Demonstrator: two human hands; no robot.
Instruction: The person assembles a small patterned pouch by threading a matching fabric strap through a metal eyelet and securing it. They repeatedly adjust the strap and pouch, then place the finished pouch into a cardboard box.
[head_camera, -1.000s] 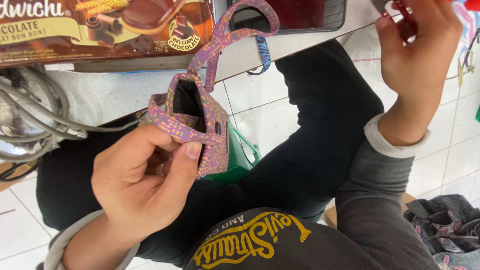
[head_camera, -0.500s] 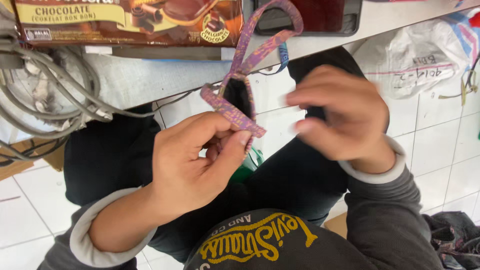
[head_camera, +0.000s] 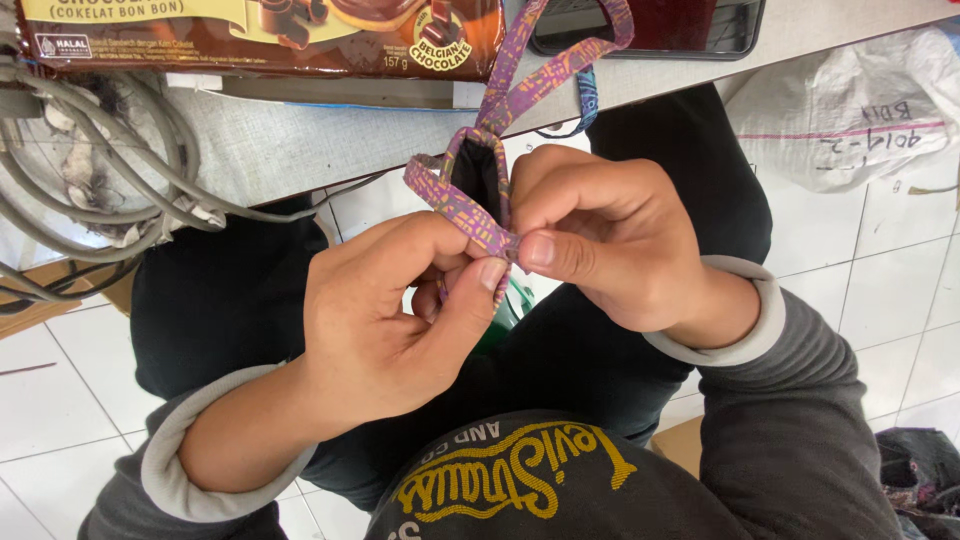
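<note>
One purple patterned pouch (head_camera: 462, 200) pinched by two hands, left hand (head_camera: 390, 320) and right hand (head_camera: 610, 235).

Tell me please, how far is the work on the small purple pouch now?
Done: the purple patterned pouch has its strap attached, looping up over the table edge. In hand: the left hand and right hand both pinch one end of the mouth. Left: the mouth gapes open, dark lining showing.
</note>
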